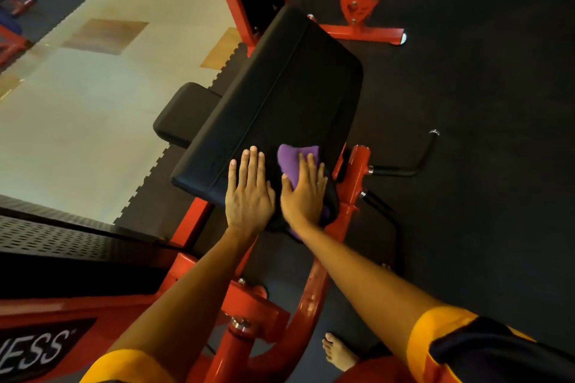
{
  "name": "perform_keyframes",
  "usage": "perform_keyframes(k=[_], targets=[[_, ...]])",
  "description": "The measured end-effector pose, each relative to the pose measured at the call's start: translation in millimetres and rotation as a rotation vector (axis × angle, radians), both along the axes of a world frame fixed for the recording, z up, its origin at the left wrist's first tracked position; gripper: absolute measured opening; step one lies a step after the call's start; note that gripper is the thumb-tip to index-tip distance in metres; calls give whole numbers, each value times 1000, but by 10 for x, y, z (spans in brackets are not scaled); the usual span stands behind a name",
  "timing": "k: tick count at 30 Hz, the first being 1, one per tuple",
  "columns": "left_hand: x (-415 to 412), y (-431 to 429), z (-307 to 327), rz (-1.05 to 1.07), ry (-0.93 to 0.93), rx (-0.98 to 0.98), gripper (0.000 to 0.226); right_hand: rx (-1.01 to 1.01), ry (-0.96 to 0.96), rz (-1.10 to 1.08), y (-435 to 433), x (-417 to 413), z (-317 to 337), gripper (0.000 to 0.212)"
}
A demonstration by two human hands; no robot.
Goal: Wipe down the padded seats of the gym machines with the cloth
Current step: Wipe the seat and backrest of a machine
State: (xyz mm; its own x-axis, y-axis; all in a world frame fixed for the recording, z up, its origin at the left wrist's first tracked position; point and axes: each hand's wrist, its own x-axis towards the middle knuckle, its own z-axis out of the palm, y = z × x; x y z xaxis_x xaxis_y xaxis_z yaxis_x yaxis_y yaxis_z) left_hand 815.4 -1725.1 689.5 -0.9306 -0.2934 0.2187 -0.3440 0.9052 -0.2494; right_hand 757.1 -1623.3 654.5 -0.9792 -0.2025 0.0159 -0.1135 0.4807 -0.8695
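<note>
Wiping: my right grip (303, 193) lies flat, fingers straight, pressing the purple cloth (294, 158) onto the padded seat (289, 93); it clutches nothing.
Left grip: my left grip (249, 193) rests palm-down and released on the bare pad, just beside the right, bracing.
Cloth: at the seat's near right corner, under my right palm, a fold spilling over the near edge.
Seat axis: the long side runs away from me, up toward the red frame (357, 31); a seam runs along it.
Next stroke: I judge most of the pad to cover lies ahead and left of the cloth, so the right grip, resting on it, should push forward along that axis.
</note>
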Motion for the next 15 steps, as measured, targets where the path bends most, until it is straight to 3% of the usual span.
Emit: perform_keyframes(k=[5,10,15], targets=[[16,-21,-10,-21,-21,-3,66,-40,107,39,129,479,-209,71],[12,-10,21,-38,18,1,65,-105,-72,-370,353,-325,-207,74],[19,-14,9,-23,16,-5,66,-138,-247,-369,109,94,4,62]])
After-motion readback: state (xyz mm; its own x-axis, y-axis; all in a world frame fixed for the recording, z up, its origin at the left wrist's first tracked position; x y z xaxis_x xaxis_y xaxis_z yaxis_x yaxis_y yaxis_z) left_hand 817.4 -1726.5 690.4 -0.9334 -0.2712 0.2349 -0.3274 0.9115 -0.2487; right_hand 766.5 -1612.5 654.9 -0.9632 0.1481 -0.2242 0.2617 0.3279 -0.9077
